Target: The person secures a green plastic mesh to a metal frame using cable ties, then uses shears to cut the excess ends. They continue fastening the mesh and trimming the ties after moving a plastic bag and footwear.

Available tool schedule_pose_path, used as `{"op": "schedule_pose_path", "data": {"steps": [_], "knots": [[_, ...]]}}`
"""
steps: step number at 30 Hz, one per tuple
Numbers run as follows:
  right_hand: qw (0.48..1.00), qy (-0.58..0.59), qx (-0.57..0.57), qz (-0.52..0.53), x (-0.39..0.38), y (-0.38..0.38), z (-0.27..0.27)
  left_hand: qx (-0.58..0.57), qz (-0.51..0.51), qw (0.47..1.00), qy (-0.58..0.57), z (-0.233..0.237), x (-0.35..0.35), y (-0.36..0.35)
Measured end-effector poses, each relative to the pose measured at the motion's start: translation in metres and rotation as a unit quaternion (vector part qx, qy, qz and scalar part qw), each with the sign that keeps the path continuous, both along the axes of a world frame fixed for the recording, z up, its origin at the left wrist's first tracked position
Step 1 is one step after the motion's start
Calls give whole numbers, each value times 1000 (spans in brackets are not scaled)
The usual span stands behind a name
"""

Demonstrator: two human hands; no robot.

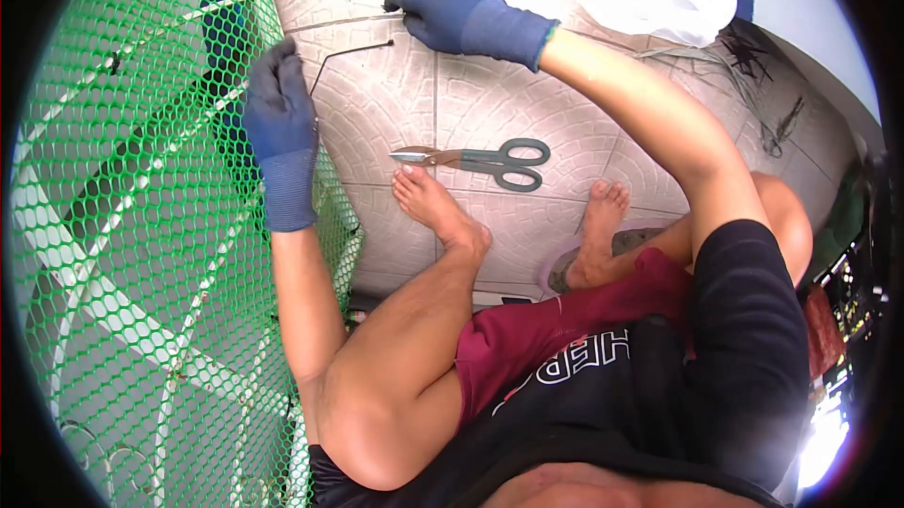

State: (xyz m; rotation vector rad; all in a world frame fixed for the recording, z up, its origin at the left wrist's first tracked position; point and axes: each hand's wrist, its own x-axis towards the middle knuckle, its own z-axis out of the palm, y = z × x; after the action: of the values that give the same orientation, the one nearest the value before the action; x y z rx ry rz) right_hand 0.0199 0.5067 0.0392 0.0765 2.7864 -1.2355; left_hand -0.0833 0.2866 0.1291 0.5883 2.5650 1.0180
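Wire (pixel 350 48) is thin, dark, bent at ends.

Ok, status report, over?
Left hand on green mesh edge. Right hand fingertips at floor, bent wire beside. Snips by foot, untouched.

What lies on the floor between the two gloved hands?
In the head view, a thin bent wire lies on the tiles between the left hand and the right hand.
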Motion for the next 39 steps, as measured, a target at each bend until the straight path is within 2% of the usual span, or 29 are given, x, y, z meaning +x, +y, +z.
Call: {"op": "schedule_pose_path", "data": {"steps": [2,4,5,6,7,8,10,11,12,13,14,16,18,20,22,24,25,27,28,30,31,33,37,39], "knots": [[999,6,25,-20,7,-5,5,-62,-99,981,157,28,-24,23],[998,53,46,4,4,-16,0,-128,-116,952,252,73,-41,65],[996,56,65,16,1,-26,-4,-133,-123,949,257,82,-56,78],[994,59,87,26,-4,-36,-8,-202,-213,887,355,85,-79,90],[984,113,137,13,-6,-49,-26,-265,-300,801,446,83,-96,103],[983,118,140,16,-8,-56,-27,-266,-309,793,454,73,-104,111],[993,34,112,15,-15,-71,-29,-526,-343,629,459,47,-116,116],[996,22,85,-3,-16,-72,-25,-528,-347,619,467,38,-121,114],[996,28,80,-12,-15,-68,-25,-605,-352,557,447,28,-124,110],[989,81,116,-38,-12,-62,-24,-674,-352,492,424,25,-123,114],[978,128,152,-65,-9,-57,-25,-674,-358,485,427,22,-123,115],[992,21,40,-120,-12,-32,-22,-697,-343,479,408,18,-121,113],[975,-10,-45,-215,-24,-12,-25,-685,-341,487,421,10,-122,107],[936,80,-146,-310,-51,3,-43,-692,-321,488,424,5,-119,107],[906,137,-192,-353,-75,14,-52,-680,-319,498,433,1,-120,101],[866,283,-78,-405,-100,11,-74,-670,-315,503,446,-1,-118,99],[865,283,-77,-407,-103,11,-70,-669,-317,503,446,-1,-119,99],[825,194,-240,-473,-107,14,-54,-651,-320,520,451,-1,-120,97],[824,193,-240,-475,-108,13,-53,-651,-322,519,451,0,-119,99],[782,242,-284,-500,-107,11,-52,-658,-314,520,446,3,-114,104],[782,240,-284,-500,-107,9,-51,-658,-315,519,445,3,-115,103],[737,233,-405,-490,-108,8,-47,-648,-316,535,442,3,-119,104],[718,238,-445,-480,-113,4,-46,-640,-325,533,449,5,-122,103],[636,210,-630,-393,-119,3,-55,-638,-325,534,450,4,-122,102]]}}
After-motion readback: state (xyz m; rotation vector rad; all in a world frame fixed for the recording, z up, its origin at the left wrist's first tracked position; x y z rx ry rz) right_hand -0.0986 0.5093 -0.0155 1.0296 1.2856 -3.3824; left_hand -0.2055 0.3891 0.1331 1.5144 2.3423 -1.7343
